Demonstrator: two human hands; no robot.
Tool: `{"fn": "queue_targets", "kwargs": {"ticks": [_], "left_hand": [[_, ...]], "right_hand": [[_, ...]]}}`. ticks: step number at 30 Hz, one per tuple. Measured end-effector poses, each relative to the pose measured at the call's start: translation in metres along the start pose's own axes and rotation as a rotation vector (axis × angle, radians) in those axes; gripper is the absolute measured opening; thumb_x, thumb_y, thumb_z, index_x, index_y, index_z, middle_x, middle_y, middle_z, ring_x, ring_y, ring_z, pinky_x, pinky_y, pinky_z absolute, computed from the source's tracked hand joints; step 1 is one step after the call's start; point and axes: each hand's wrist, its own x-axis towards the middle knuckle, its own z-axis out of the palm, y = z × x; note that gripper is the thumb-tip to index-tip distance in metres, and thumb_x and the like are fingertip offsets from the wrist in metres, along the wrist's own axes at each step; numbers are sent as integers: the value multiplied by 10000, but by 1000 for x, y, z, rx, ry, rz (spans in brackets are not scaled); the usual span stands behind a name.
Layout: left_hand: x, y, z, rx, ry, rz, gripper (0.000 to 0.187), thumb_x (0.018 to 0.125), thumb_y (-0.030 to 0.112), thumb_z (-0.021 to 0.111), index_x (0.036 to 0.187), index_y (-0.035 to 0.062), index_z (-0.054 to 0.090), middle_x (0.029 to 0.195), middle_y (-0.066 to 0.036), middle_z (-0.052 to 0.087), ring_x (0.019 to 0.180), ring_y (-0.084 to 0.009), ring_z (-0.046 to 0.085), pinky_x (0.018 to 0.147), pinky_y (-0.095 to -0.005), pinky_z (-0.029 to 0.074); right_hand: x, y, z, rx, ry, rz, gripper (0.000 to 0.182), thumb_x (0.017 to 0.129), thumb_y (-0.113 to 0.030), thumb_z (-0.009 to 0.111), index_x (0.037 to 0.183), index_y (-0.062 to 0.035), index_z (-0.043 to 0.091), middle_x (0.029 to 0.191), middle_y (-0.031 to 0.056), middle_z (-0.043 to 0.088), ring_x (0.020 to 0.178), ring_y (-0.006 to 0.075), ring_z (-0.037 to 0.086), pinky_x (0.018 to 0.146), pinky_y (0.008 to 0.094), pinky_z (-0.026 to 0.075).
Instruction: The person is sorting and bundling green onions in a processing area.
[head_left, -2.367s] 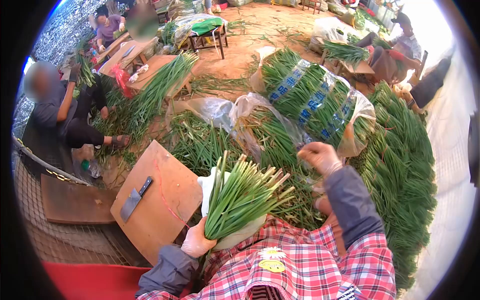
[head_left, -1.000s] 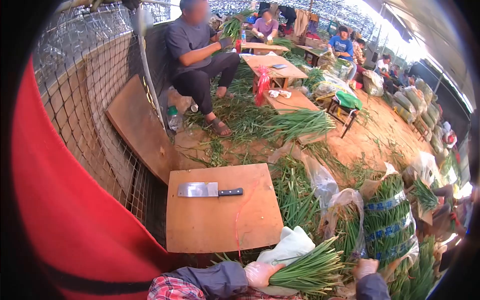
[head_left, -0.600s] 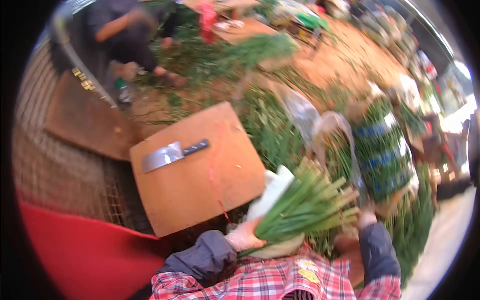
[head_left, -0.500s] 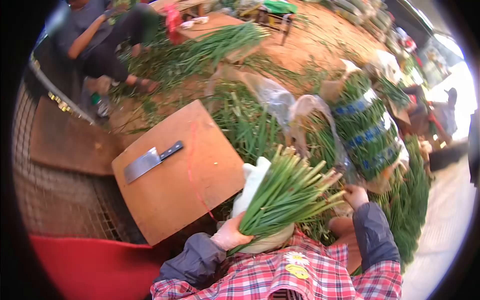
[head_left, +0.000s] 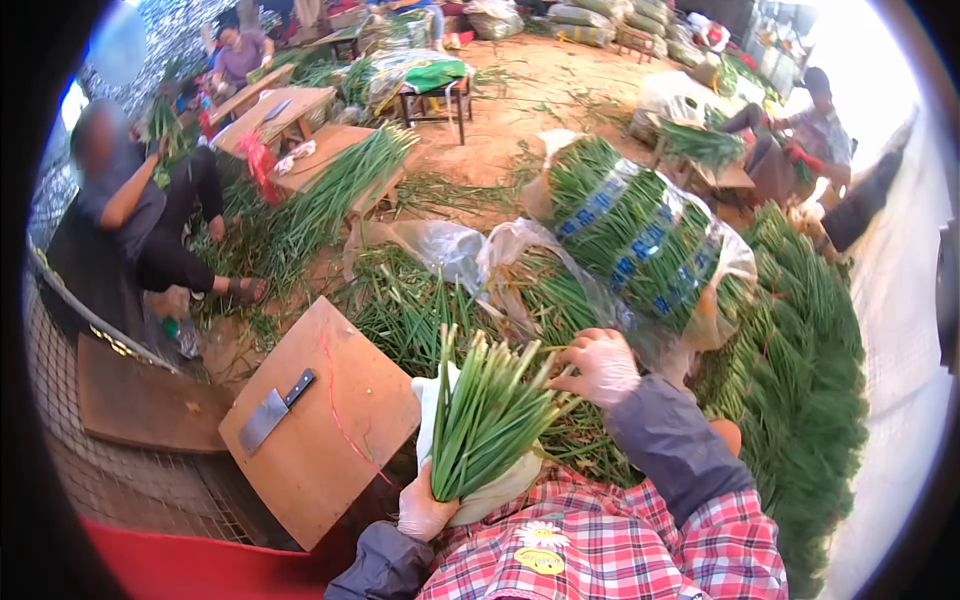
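Observation:
My left hand (head_left: 427, 505), in a thin clear glove, is closed around the lower part of a bunch of long green stalks (head_left: 490, 420), which look like scallions or chives. Their pale cut ends fan upward. At the bunch's right edge is my gloved right hand (head_left: 603, 368), its thumb and fingers pinching what looks like a thin stalk end. A white cloth (head_left: 432, 400) shows behind the bunch. Left of it, a cleaver (head_left: 268, 415) with a black handle lies on a tilted wooden board (head_left: 330, 430), beside a strand of red string (head_left: 343, 425).
Loose greens (head_left: 420, 290) are heaped ahead. A plastic-wrapped bale of greens (head_left: 640, 240) lies right of them, with more bundles (head_left: 790, 400) stacked along the right. A seated person (head_left: 130, 200) handles greens at left; another person (head_left: 815, 130) sits far right. Low benches (head_left: 320, 165) stand farther back.
The view has tilted up and swung right, showing more of the room. My right hand has moved in closer to the stalk ends. The left hand keeps its hold, and the bunch stands more upright.

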Motion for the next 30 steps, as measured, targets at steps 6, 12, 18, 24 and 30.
{"fn": "queue_targets", "kwargs": {"ticks": [6,12,18,24,30], "left_hand": [[-4,17,7,-44,50,45,583,632,146,667,1185,65,500,921,-178,635,865,-313,630,755,-360,494],[-1,21,15,203,44,87,612,605,167,676,1184,80,500,887,-200,624,828,-357,614,731,-393,492],[11,4,10,-137,-121,10,618,599,141,695,1178,66,493,916,-189,626,875,-329,616,753,-366,481],[16,10,5,-17,-151,18,614,614,159,689,1173,16,480,920,-218,620,878,-353,606,759,-375,481],[19,22,-9,-174,-204,-12,605,632,84,668,1202,17,477,986,-135,633,922,-218,607,825,-304,455]], "right_hand": [[-21,8,45,39,-238,224,634,640,-596,630,1021,-90,657,1035,130,624,1097,277,500,957,419,308],[-24,3,59,1220,-328,566,407,766,-312,686,1046,-21,639,982,91,651,909,178,585,848,311,426],[-33,9,83,1248,-347,589,378,794,-262,665,1066,-4,624,944,82,655,860,146,577,811,289,432],[-39,-2,110,1322,-135,673,357,762,-194,636,1068,-12,616,941,118,651,832,191,601,784,294,451],[-48,76,93,438,174,738,209,766,-181,613,903,-26,632,771,113,637,703,216,606,690,334,482]]}}
